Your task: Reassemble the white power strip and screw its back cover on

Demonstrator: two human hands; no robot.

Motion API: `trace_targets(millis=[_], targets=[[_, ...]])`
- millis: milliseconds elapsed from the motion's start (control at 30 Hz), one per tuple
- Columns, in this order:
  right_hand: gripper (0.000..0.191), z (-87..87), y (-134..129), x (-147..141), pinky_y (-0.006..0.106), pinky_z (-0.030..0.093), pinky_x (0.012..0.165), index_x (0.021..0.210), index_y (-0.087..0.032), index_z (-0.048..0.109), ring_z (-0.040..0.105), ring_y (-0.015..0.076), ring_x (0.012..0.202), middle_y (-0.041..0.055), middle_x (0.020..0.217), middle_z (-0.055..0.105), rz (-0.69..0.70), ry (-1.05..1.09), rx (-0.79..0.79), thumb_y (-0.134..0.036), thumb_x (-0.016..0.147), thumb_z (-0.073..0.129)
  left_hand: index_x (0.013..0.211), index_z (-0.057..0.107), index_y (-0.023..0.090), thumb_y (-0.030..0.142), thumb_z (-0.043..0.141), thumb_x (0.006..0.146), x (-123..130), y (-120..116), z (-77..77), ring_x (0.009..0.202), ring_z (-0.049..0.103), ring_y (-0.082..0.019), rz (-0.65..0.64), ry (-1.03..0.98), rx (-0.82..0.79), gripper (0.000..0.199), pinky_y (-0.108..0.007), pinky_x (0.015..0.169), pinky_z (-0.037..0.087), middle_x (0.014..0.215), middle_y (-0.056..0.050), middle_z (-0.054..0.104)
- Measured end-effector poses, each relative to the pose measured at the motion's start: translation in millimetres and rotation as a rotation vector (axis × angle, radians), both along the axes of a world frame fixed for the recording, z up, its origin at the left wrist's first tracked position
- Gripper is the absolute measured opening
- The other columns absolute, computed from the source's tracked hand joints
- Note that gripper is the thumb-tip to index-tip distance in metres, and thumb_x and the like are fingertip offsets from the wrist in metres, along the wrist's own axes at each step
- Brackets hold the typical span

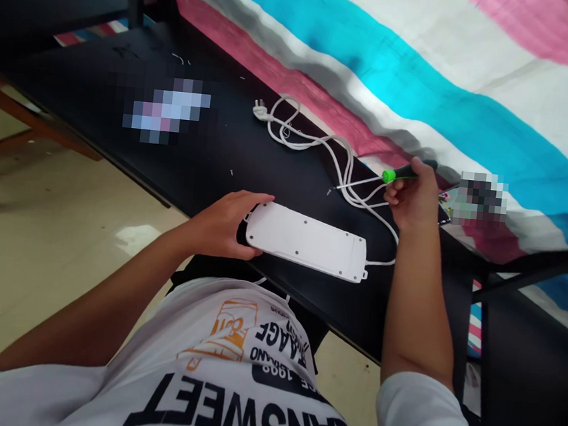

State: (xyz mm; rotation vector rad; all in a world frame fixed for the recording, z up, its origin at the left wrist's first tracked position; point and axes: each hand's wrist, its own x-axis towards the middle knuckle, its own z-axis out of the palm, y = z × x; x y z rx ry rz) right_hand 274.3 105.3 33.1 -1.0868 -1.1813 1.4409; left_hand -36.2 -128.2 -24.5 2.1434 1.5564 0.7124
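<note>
A white power strip (pixel 311 242) lies underside up near the front edge of the black table, with several small dark screw spots on its back. My left hand (pixel 227 224) grips its left end, thumb at the near edge and fingers at the far edge. Above and right of the strip, my right hand (pixel 413 192) is closed around a screwdriver (pixel 389 175) with a black and green handle. Its thin shaft points left, and a small screw (pixel 329 192) shows by the tip; whether they touch I cannot tell. The strip's white cord (pixel 386 224) leaves its right end.
The cord loops across the table (pixel 192 171) to a plug (pixel 260 110) at the back. Another small screw (pixel 231 172) lies left of centre. Two blurred items rest farther left and right. A striped sheet (pixel 378 68) borders the far edge; a wooden stool (pixel 26 124) stands at left.
</note>
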Motion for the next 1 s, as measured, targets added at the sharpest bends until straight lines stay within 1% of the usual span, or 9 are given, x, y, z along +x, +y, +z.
trace_targets(millis=[100, 167, 267, 400, 500, 600, 700, 833, 1000], targets=[[0.035, 4.3, 1.3, 7.9, 0.023, 0.019, 0.033, 0.065, -0.024, 0.041, 0.034, 0.0083, 0.039, -0.0061, 0.046, 0.033, 0.042, 0.04, -0.042, -0.044, 0.073, 0.069, 0.15, 0.038, 0.018, 0.041, 0.08, 0.07, -2.5, 0.8, 0.5, 0.132, 0.054, -0.033, -0.009, -0.012, -0.004, 0.093, -0.045, 0.116, 0.04, 0.147, -0.015, 0.053], [0.029, 7.2, 1.8, 13.9, 0.022, 0.017, 0.032, 0.063, -0.024, 0.043, 0.028, 0.0085, 0.039, -0.0055, 0.046, 0.028, 0.063, 0.054, -0.052, -0.041, 0.07, 0.065, 0.149, 0.039, 0.018, 0.04, 0.08, 0.07, -6.9, 1.3, 0.5, 0.131, 0.054, -0.033, -0.011, -0.018, -0.007, 0.093, -0.044, 0.116, 0.041, 0.146, -0.016, 0.053], [0.022, 9.4, 2.1, 20.7, 0.021, 0.017, 0.031, 0.065, -0.025, 0.049, 0.025, 0.009, 0.039, -0.0045, 0.046, 0.025, 0.105, 0.061, -0.041, -0.041, 0.068, 0.064, 0.149, 0.04, 0.018, 0.042, 0.08, 0.068, -15.9, 1.2, -0.3, 0.131, 0.054, -0.034, -0.008, -0.006, -0.002, 0.093, -0.046, 0.116, 0.04, 0.145, -0.015, 0.053], [0.026, 7.6, 0.5, 22.4, 0.02, 0.018, 0.031, 0.064, -0.024, 0.048, 0.023, 0.0074, 0.038, -0.0046, 0.046, 0.023, 0.201, 0.074, -0.023, -0.04, 0.07, 0.067, 0.15, 0.041, 0.019, 0.042, 0.079, 0.069, -24.3, -0.3, -1.1, 0.132, 0.054, -0.035, 0.007, -0.002, -0.004, 0.092, -0.046, 0.116, 0.041, 0.146, -0.015, 0.053], [0.024, 6.0, -0.8, 20.4, 0.019, 0.019, 0.031, 0.063, -0.023, 0.049, 0.022, 0.0069, 0.038, -0.0047, 0.047, 0.023, 0.244, 0.08, -0.02, -0.039, 0.07, 0.066, 0.15, 0.041, 0.019, 0.04, 0.079, 0.068, -25.1, -0.8, -0.9, 0.13, 0.054, -0.035, 0.007, -0.012, -0.001, 0.092, -0.047, 0.115, 0.042, 0.145, -0.015, 0.053], [0.019, 6.0, -1.0, 18.9, 0.02, 0.019, 0.031, 0.064, -0.023, 0.054, 0.023, 0.0074, 0.037, -0.0052, 0.046, 0.025, 0.327, 0.092, -0.012, -0.039, 0.068, 0.064, 0.15, 0.041, 0.018, 0.039, 0.079, 0.069, -24.6, -0.5, -0.9, 0.13, 0.055, -0.035, 0.004, 0.002, -0.002, 0.092, -0.047, 0.115, 0.041, 0.145, -0.015, 0.053], [0.02, 6.9, -2.8, 17.6, 0.02, 0.022, 0.03, 0.067, -0.021, 0.059, 0.027, 0.008, 0.036, -0.0057, 0.046, 0.03, 0.495, 0.093, -0.018, -0.041, 0.067, 0.065, 0.15, 0.041, 0.017, 0.04, 0.08, 0.068, -24.6, -0.1, -2.0, 0.13, 0.054, -0.035, 0.007, 0.017, -0.004, 0.093, -0.047, 0.115, 0.041, 0.145, -0.016, 0.053], [0.024, 8.7, -9.5, 14.1, 0.02, 0.028, 0.03, 0.075, -0.019, 0.063, 0.037, 0.0108, 0.037, -0.0047, 0.048, 0.04, 0.727, 0.052, -0.082, -0.04, 0.065, 0.069, 0.149, 0.04, 0.018, 0.039, 0.079, 0.068, -24.6, 0.5, -4.3, 0.13, 0.054, -0.036, 0.007, 0.016, 0.027, 0.093, -0.049, 0.115, 0.042, 0.144, -0.016, 0.053], [0.028, 9.2, -13.3, 11.7, 0.022, 0.032, 0.03, 0.078, -0.019, 0.061, 0.044, 0.0129, 0.039, -0.0033, 0.05, 0.046, 0.842, 0.026, -0.094, -0.041, 0.066, 0.071, 0.149, 0.041, 0.016, 0.039, 0.079, 0.067, -23.6, 1.6, -4.4, 0.129, 0.055, -0.037, 0.002, 0.023, 0.043, 0.093, -0.05, 0.114, 0.043, 0.142, -0.017, 0.054]])
